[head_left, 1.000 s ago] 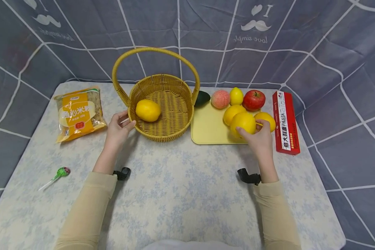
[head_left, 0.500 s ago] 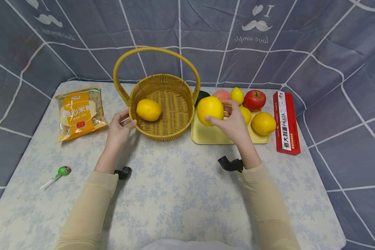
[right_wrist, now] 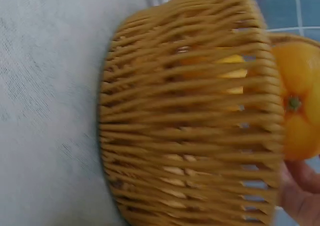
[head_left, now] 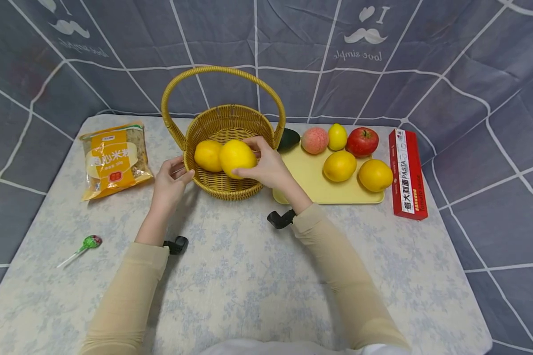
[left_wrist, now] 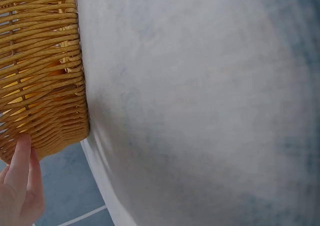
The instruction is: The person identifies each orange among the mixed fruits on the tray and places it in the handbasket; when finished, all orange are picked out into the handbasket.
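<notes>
A round, yellow-skinned orange [head_left: 237, 159] is held between the thumb and fingers of my right hand [head_left: 268, 165], inside the upper part of the wicker basket [head_left: 231, 193]. The right wrist view shows the stem end of this orange [right_wrist: 295, 102] above the rim. To its left in the basket lies another yellow fruit [head_left: 206, 155], partly covered by the held one in the head view. My left hand [head_left: 171, 182] touches the basket's left outer wall near the rim. In the left wrist view, its extended fingers [left_wrist: 21, 158] rest against the weave.
Right of the basket, a yellow tray [head_left: 306, 185] bears two yellow-orange fruits [head_left: 339, 166], with an avocado [head_left: 288, 139], peach [head_left: 314, 140], lemon [head_left: 337, 137] and apple [head_left: 362, 142] along its back. A red pasta box [head_left: 408, 175], food bag [head_left: 115, 161] and lollipop [head_left: 89, 242] lie around. The basket handle [head_left: 222, 70] arches up.
My right hand has lifted the orange off the tray and carried it left into the basket. My left hand stays at the basket's left side.
</notes>
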The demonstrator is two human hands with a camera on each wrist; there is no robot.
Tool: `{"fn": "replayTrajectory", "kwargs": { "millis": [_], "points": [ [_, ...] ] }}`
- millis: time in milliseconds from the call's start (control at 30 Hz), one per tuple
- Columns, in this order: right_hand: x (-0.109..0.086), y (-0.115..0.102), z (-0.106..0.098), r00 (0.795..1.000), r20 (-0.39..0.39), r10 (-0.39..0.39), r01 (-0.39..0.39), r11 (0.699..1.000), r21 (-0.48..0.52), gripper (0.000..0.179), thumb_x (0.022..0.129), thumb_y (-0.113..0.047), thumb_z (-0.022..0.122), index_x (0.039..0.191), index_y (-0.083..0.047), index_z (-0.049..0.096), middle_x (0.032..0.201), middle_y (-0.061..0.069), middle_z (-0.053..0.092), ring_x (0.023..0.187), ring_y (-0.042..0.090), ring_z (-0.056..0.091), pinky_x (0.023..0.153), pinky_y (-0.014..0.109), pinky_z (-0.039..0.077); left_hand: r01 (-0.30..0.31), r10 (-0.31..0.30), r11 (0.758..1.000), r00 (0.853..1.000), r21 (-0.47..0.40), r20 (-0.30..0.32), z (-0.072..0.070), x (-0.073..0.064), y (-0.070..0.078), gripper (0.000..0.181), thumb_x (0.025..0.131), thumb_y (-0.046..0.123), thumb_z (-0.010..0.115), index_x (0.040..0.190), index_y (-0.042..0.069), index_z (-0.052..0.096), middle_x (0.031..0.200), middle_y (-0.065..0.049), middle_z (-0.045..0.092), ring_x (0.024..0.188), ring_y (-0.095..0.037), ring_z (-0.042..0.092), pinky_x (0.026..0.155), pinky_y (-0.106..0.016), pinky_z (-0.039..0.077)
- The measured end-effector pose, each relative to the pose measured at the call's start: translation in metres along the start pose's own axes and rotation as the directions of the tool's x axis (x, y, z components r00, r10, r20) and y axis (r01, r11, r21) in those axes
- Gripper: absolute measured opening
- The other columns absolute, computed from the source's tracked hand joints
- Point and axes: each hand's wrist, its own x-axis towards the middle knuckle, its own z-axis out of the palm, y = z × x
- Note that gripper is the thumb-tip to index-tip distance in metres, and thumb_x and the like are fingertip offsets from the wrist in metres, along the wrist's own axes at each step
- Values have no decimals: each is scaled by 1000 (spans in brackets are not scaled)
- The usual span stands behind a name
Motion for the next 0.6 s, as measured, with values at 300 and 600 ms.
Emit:
{"fn": "replayTrajectory", "kwargs": {
  "millis": [300, 600],
  "points": [
    [17, 2, 25, 991, 112, -70, 78, 995, -67, 76, 74, -31, 84, 139, -16, 48, 136, 2, 55, 120, 20, 53, 96, 35, 52, 6, -6, 1000, 1000, -1, -9, -1, -2, 2, 57, 101, 16, 55, 153, 10, 31, 151, -14, 39, 139, -26, 43, 111, -35, 46],
    [23, 1, 36, 981, 174, -91, 124, 973, -194, 77, 74, -30, 85, 140, -15, 48, 137, 4, 56, 119, 19, 55, 99, 35, 49, 5, -5, 1000, 1000, 4, 5, -1, -1, 3, 58, 101, 18, 55, 153, 11, 30, 152, -14, 38, 139, -27, 42, 111, -37, 45]
  ]
}}
